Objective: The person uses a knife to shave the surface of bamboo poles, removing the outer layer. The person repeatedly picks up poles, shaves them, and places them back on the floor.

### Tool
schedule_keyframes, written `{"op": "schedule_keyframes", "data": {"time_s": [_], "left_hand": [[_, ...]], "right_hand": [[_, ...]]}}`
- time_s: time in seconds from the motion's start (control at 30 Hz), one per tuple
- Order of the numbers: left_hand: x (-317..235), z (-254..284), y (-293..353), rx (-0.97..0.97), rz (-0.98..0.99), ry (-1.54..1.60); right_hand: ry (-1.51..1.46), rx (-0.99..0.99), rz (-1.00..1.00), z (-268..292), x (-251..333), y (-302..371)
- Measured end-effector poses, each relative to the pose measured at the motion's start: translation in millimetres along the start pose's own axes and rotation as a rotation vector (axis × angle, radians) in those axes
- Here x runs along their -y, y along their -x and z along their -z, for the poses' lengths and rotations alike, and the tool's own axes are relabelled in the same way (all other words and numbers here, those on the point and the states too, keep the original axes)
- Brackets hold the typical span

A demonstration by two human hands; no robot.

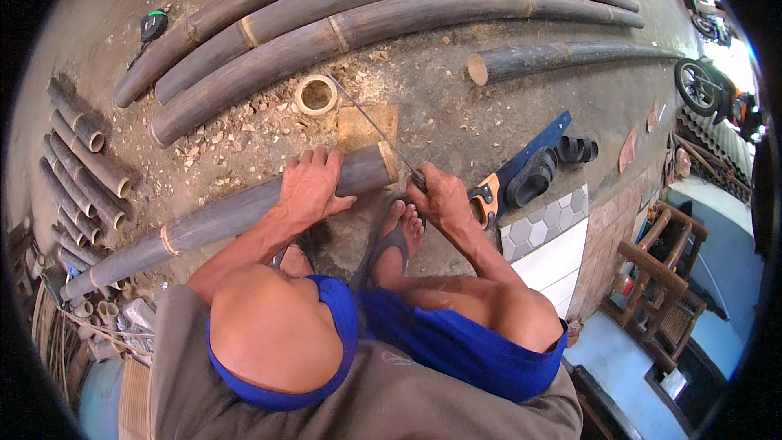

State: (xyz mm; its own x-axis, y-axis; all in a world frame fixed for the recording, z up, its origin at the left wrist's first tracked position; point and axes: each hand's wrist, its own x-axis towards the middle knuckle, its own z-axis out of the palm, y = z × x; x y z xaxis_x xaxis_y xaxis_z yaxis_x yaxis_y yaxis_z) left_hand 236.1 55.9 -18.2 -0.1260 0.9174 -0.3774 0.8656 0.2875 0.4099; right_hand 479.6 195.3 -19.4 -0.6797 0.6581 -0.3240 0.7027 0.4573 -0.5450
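My left hand (309,185) lies over the top of a dark bamboo pole (236,213), pressing it near its cut end with the fingers bent around it. That end rests by a small wooden board (358,127); the pole runs off to the lower left. My right hand (444,197) is closed on the handle of a long thin blade (371,119), which slants up and left past the pole's cut end. Just beyond the board sits a pale, short bamboo ring (316,95), close to the blade's tip.
Long bamboo poles (366,26) lie across the far floor, with a tape measure (153,25) at left. Cut bamboo pieces (81,171) are stacked at left. A handsaw (521,153) and black sandals (533,178) lie right of my right hand. A bamboo chair (664,277) stands farther right.
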Motion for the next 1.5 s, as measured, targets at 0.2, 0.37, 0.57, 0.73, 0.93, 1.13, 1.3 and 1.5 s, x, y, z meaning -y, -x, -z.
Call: {"op": "schedule_keyframes", "data": {"time_s": [0.2, 0.37, 0.57, 0.73, 0.93, 1.13, 1.3, 1.5], "left_hand": [[0, 2, -4, 0.004, 0.012, -0.029], [-2, -2, -4, -0.021, -0.006, -0.053], [-4, -4, 0, -0.013, 0.023, -0.087], [-6, -4, -4, -0.011, -0.01, -0.127], [-5, -8, 5, -0.016, -0.002, -0.182], [-10, -7, 5, -0.089, -0.02, -0.191], [-10, -12, 7, -0.07, -0.003, -0.197], [0, -6, 0, 0.024, 0.019, 0.006]], "right_hand": [[-0.207, -0.187, 0.233, 36, 51, 4], [0.07, -0.016, 0.06, 10, 18, -5], [-0.153, -0.164, 0.252, 37, 56, -1], [0.195, 0.132, -0.139, 5, 7, -9], [-0.195, -0.196, 0.259, 36, 55, -2], [0.006, 0.012, 0.048, 16, 13, -7], [-0.122, -0.187, 0.239, 26, 36, -5], [0.089, 0.105, -0.068, 1, -11, -8]]}}
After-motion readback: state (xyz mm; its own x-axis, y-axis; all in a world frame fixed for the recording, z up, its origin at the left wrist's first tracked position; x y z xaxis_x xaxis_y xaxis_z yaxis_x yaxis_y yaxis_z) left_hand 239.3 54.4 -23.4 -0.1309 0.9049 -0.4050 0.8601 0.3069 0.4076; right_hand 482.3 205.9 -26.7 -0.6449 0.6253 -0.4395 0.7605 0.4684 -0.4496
